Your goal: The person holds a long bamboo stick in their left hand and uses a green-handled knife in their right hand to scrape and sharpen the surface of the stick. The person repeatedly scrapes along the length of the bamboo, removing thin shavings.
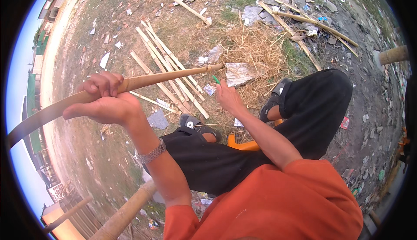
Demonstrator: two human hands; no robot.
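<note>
My left grip (108, 103) clasped the bamboo (169, 76) (steadiness seemed vital) while my right grip (229, 98) held a green thing (216, 79).

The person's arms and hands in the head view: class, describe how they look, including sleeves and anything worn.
The sleeves are short and orange-red, leaving the forearms bare. A silvery, segmented, metal-looking band circles the left wrist; whether it has a watch face cannot be seen. The left hand and right hand are ungloved.
</note>
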